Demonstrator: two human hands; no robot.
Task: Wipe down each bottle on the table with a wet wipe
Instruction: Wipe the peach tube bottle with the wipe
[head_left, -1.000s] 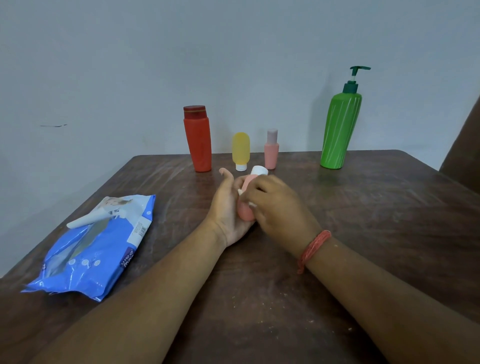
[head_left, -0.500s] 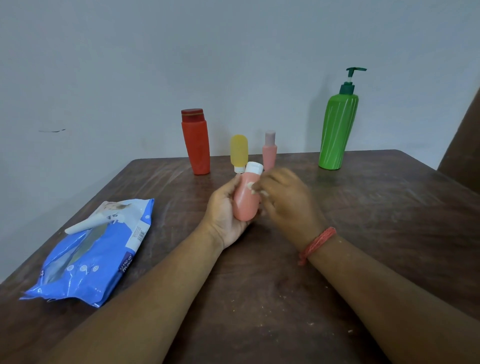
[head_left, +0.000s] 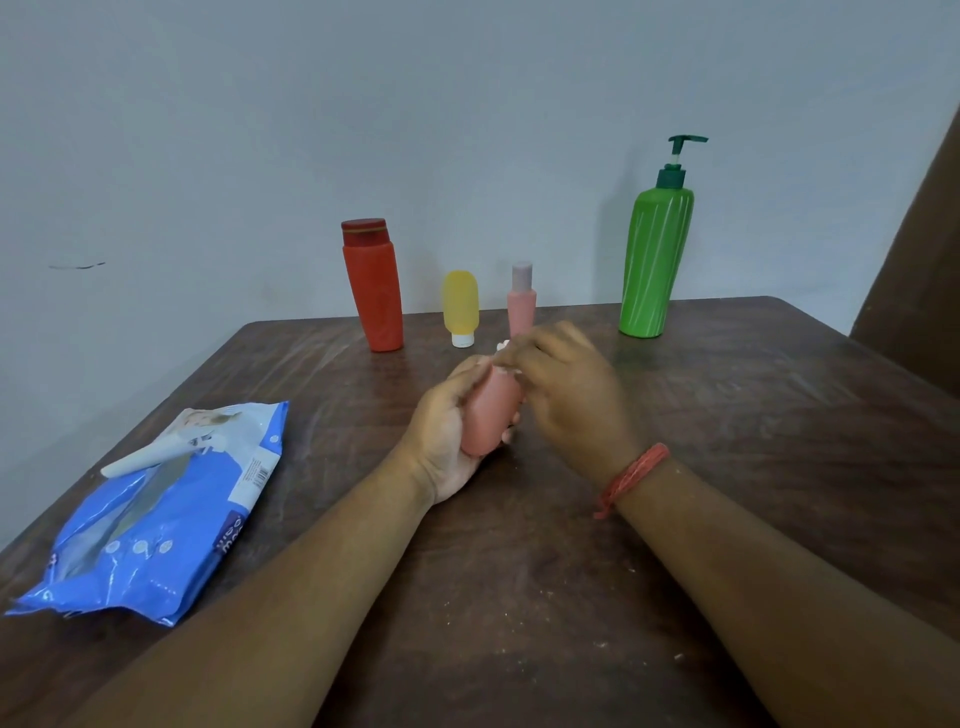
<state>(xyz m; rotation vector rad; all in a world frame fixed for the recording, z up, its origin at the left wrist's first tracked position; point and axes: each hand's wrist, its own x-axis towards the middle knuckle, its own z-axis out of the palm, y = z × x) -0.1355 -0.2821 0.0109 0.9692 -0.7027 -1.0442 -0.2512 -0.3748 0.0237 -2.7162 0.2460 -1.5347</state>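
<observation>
— Since half a second ago the right hand (head_left: 566, 400) has slid up over the cap end of the salmon bottle (head_left: 491, 415), hiding the white cap.

— And its grip?

— Fingers curled, pinching a scrap of white wet wipe (head_left: 504, 347) against the bottle's top. The left hand (head_left: 447, 431) wraps the bottle's body, tilted, above the table (head_left: 727, 441).

— Beyond that bottle?

— Behind it stand a pink bottle (head_left: 521, 306), a yellow bottle (head_left: 460, 306), a red bottle (head_left: 374, 286) further left, and a green pump bottle (head_left: 655, 260) to the right (all upright). Left of it lies the blue wipes pack (head_left: 156, 519).
</observation>
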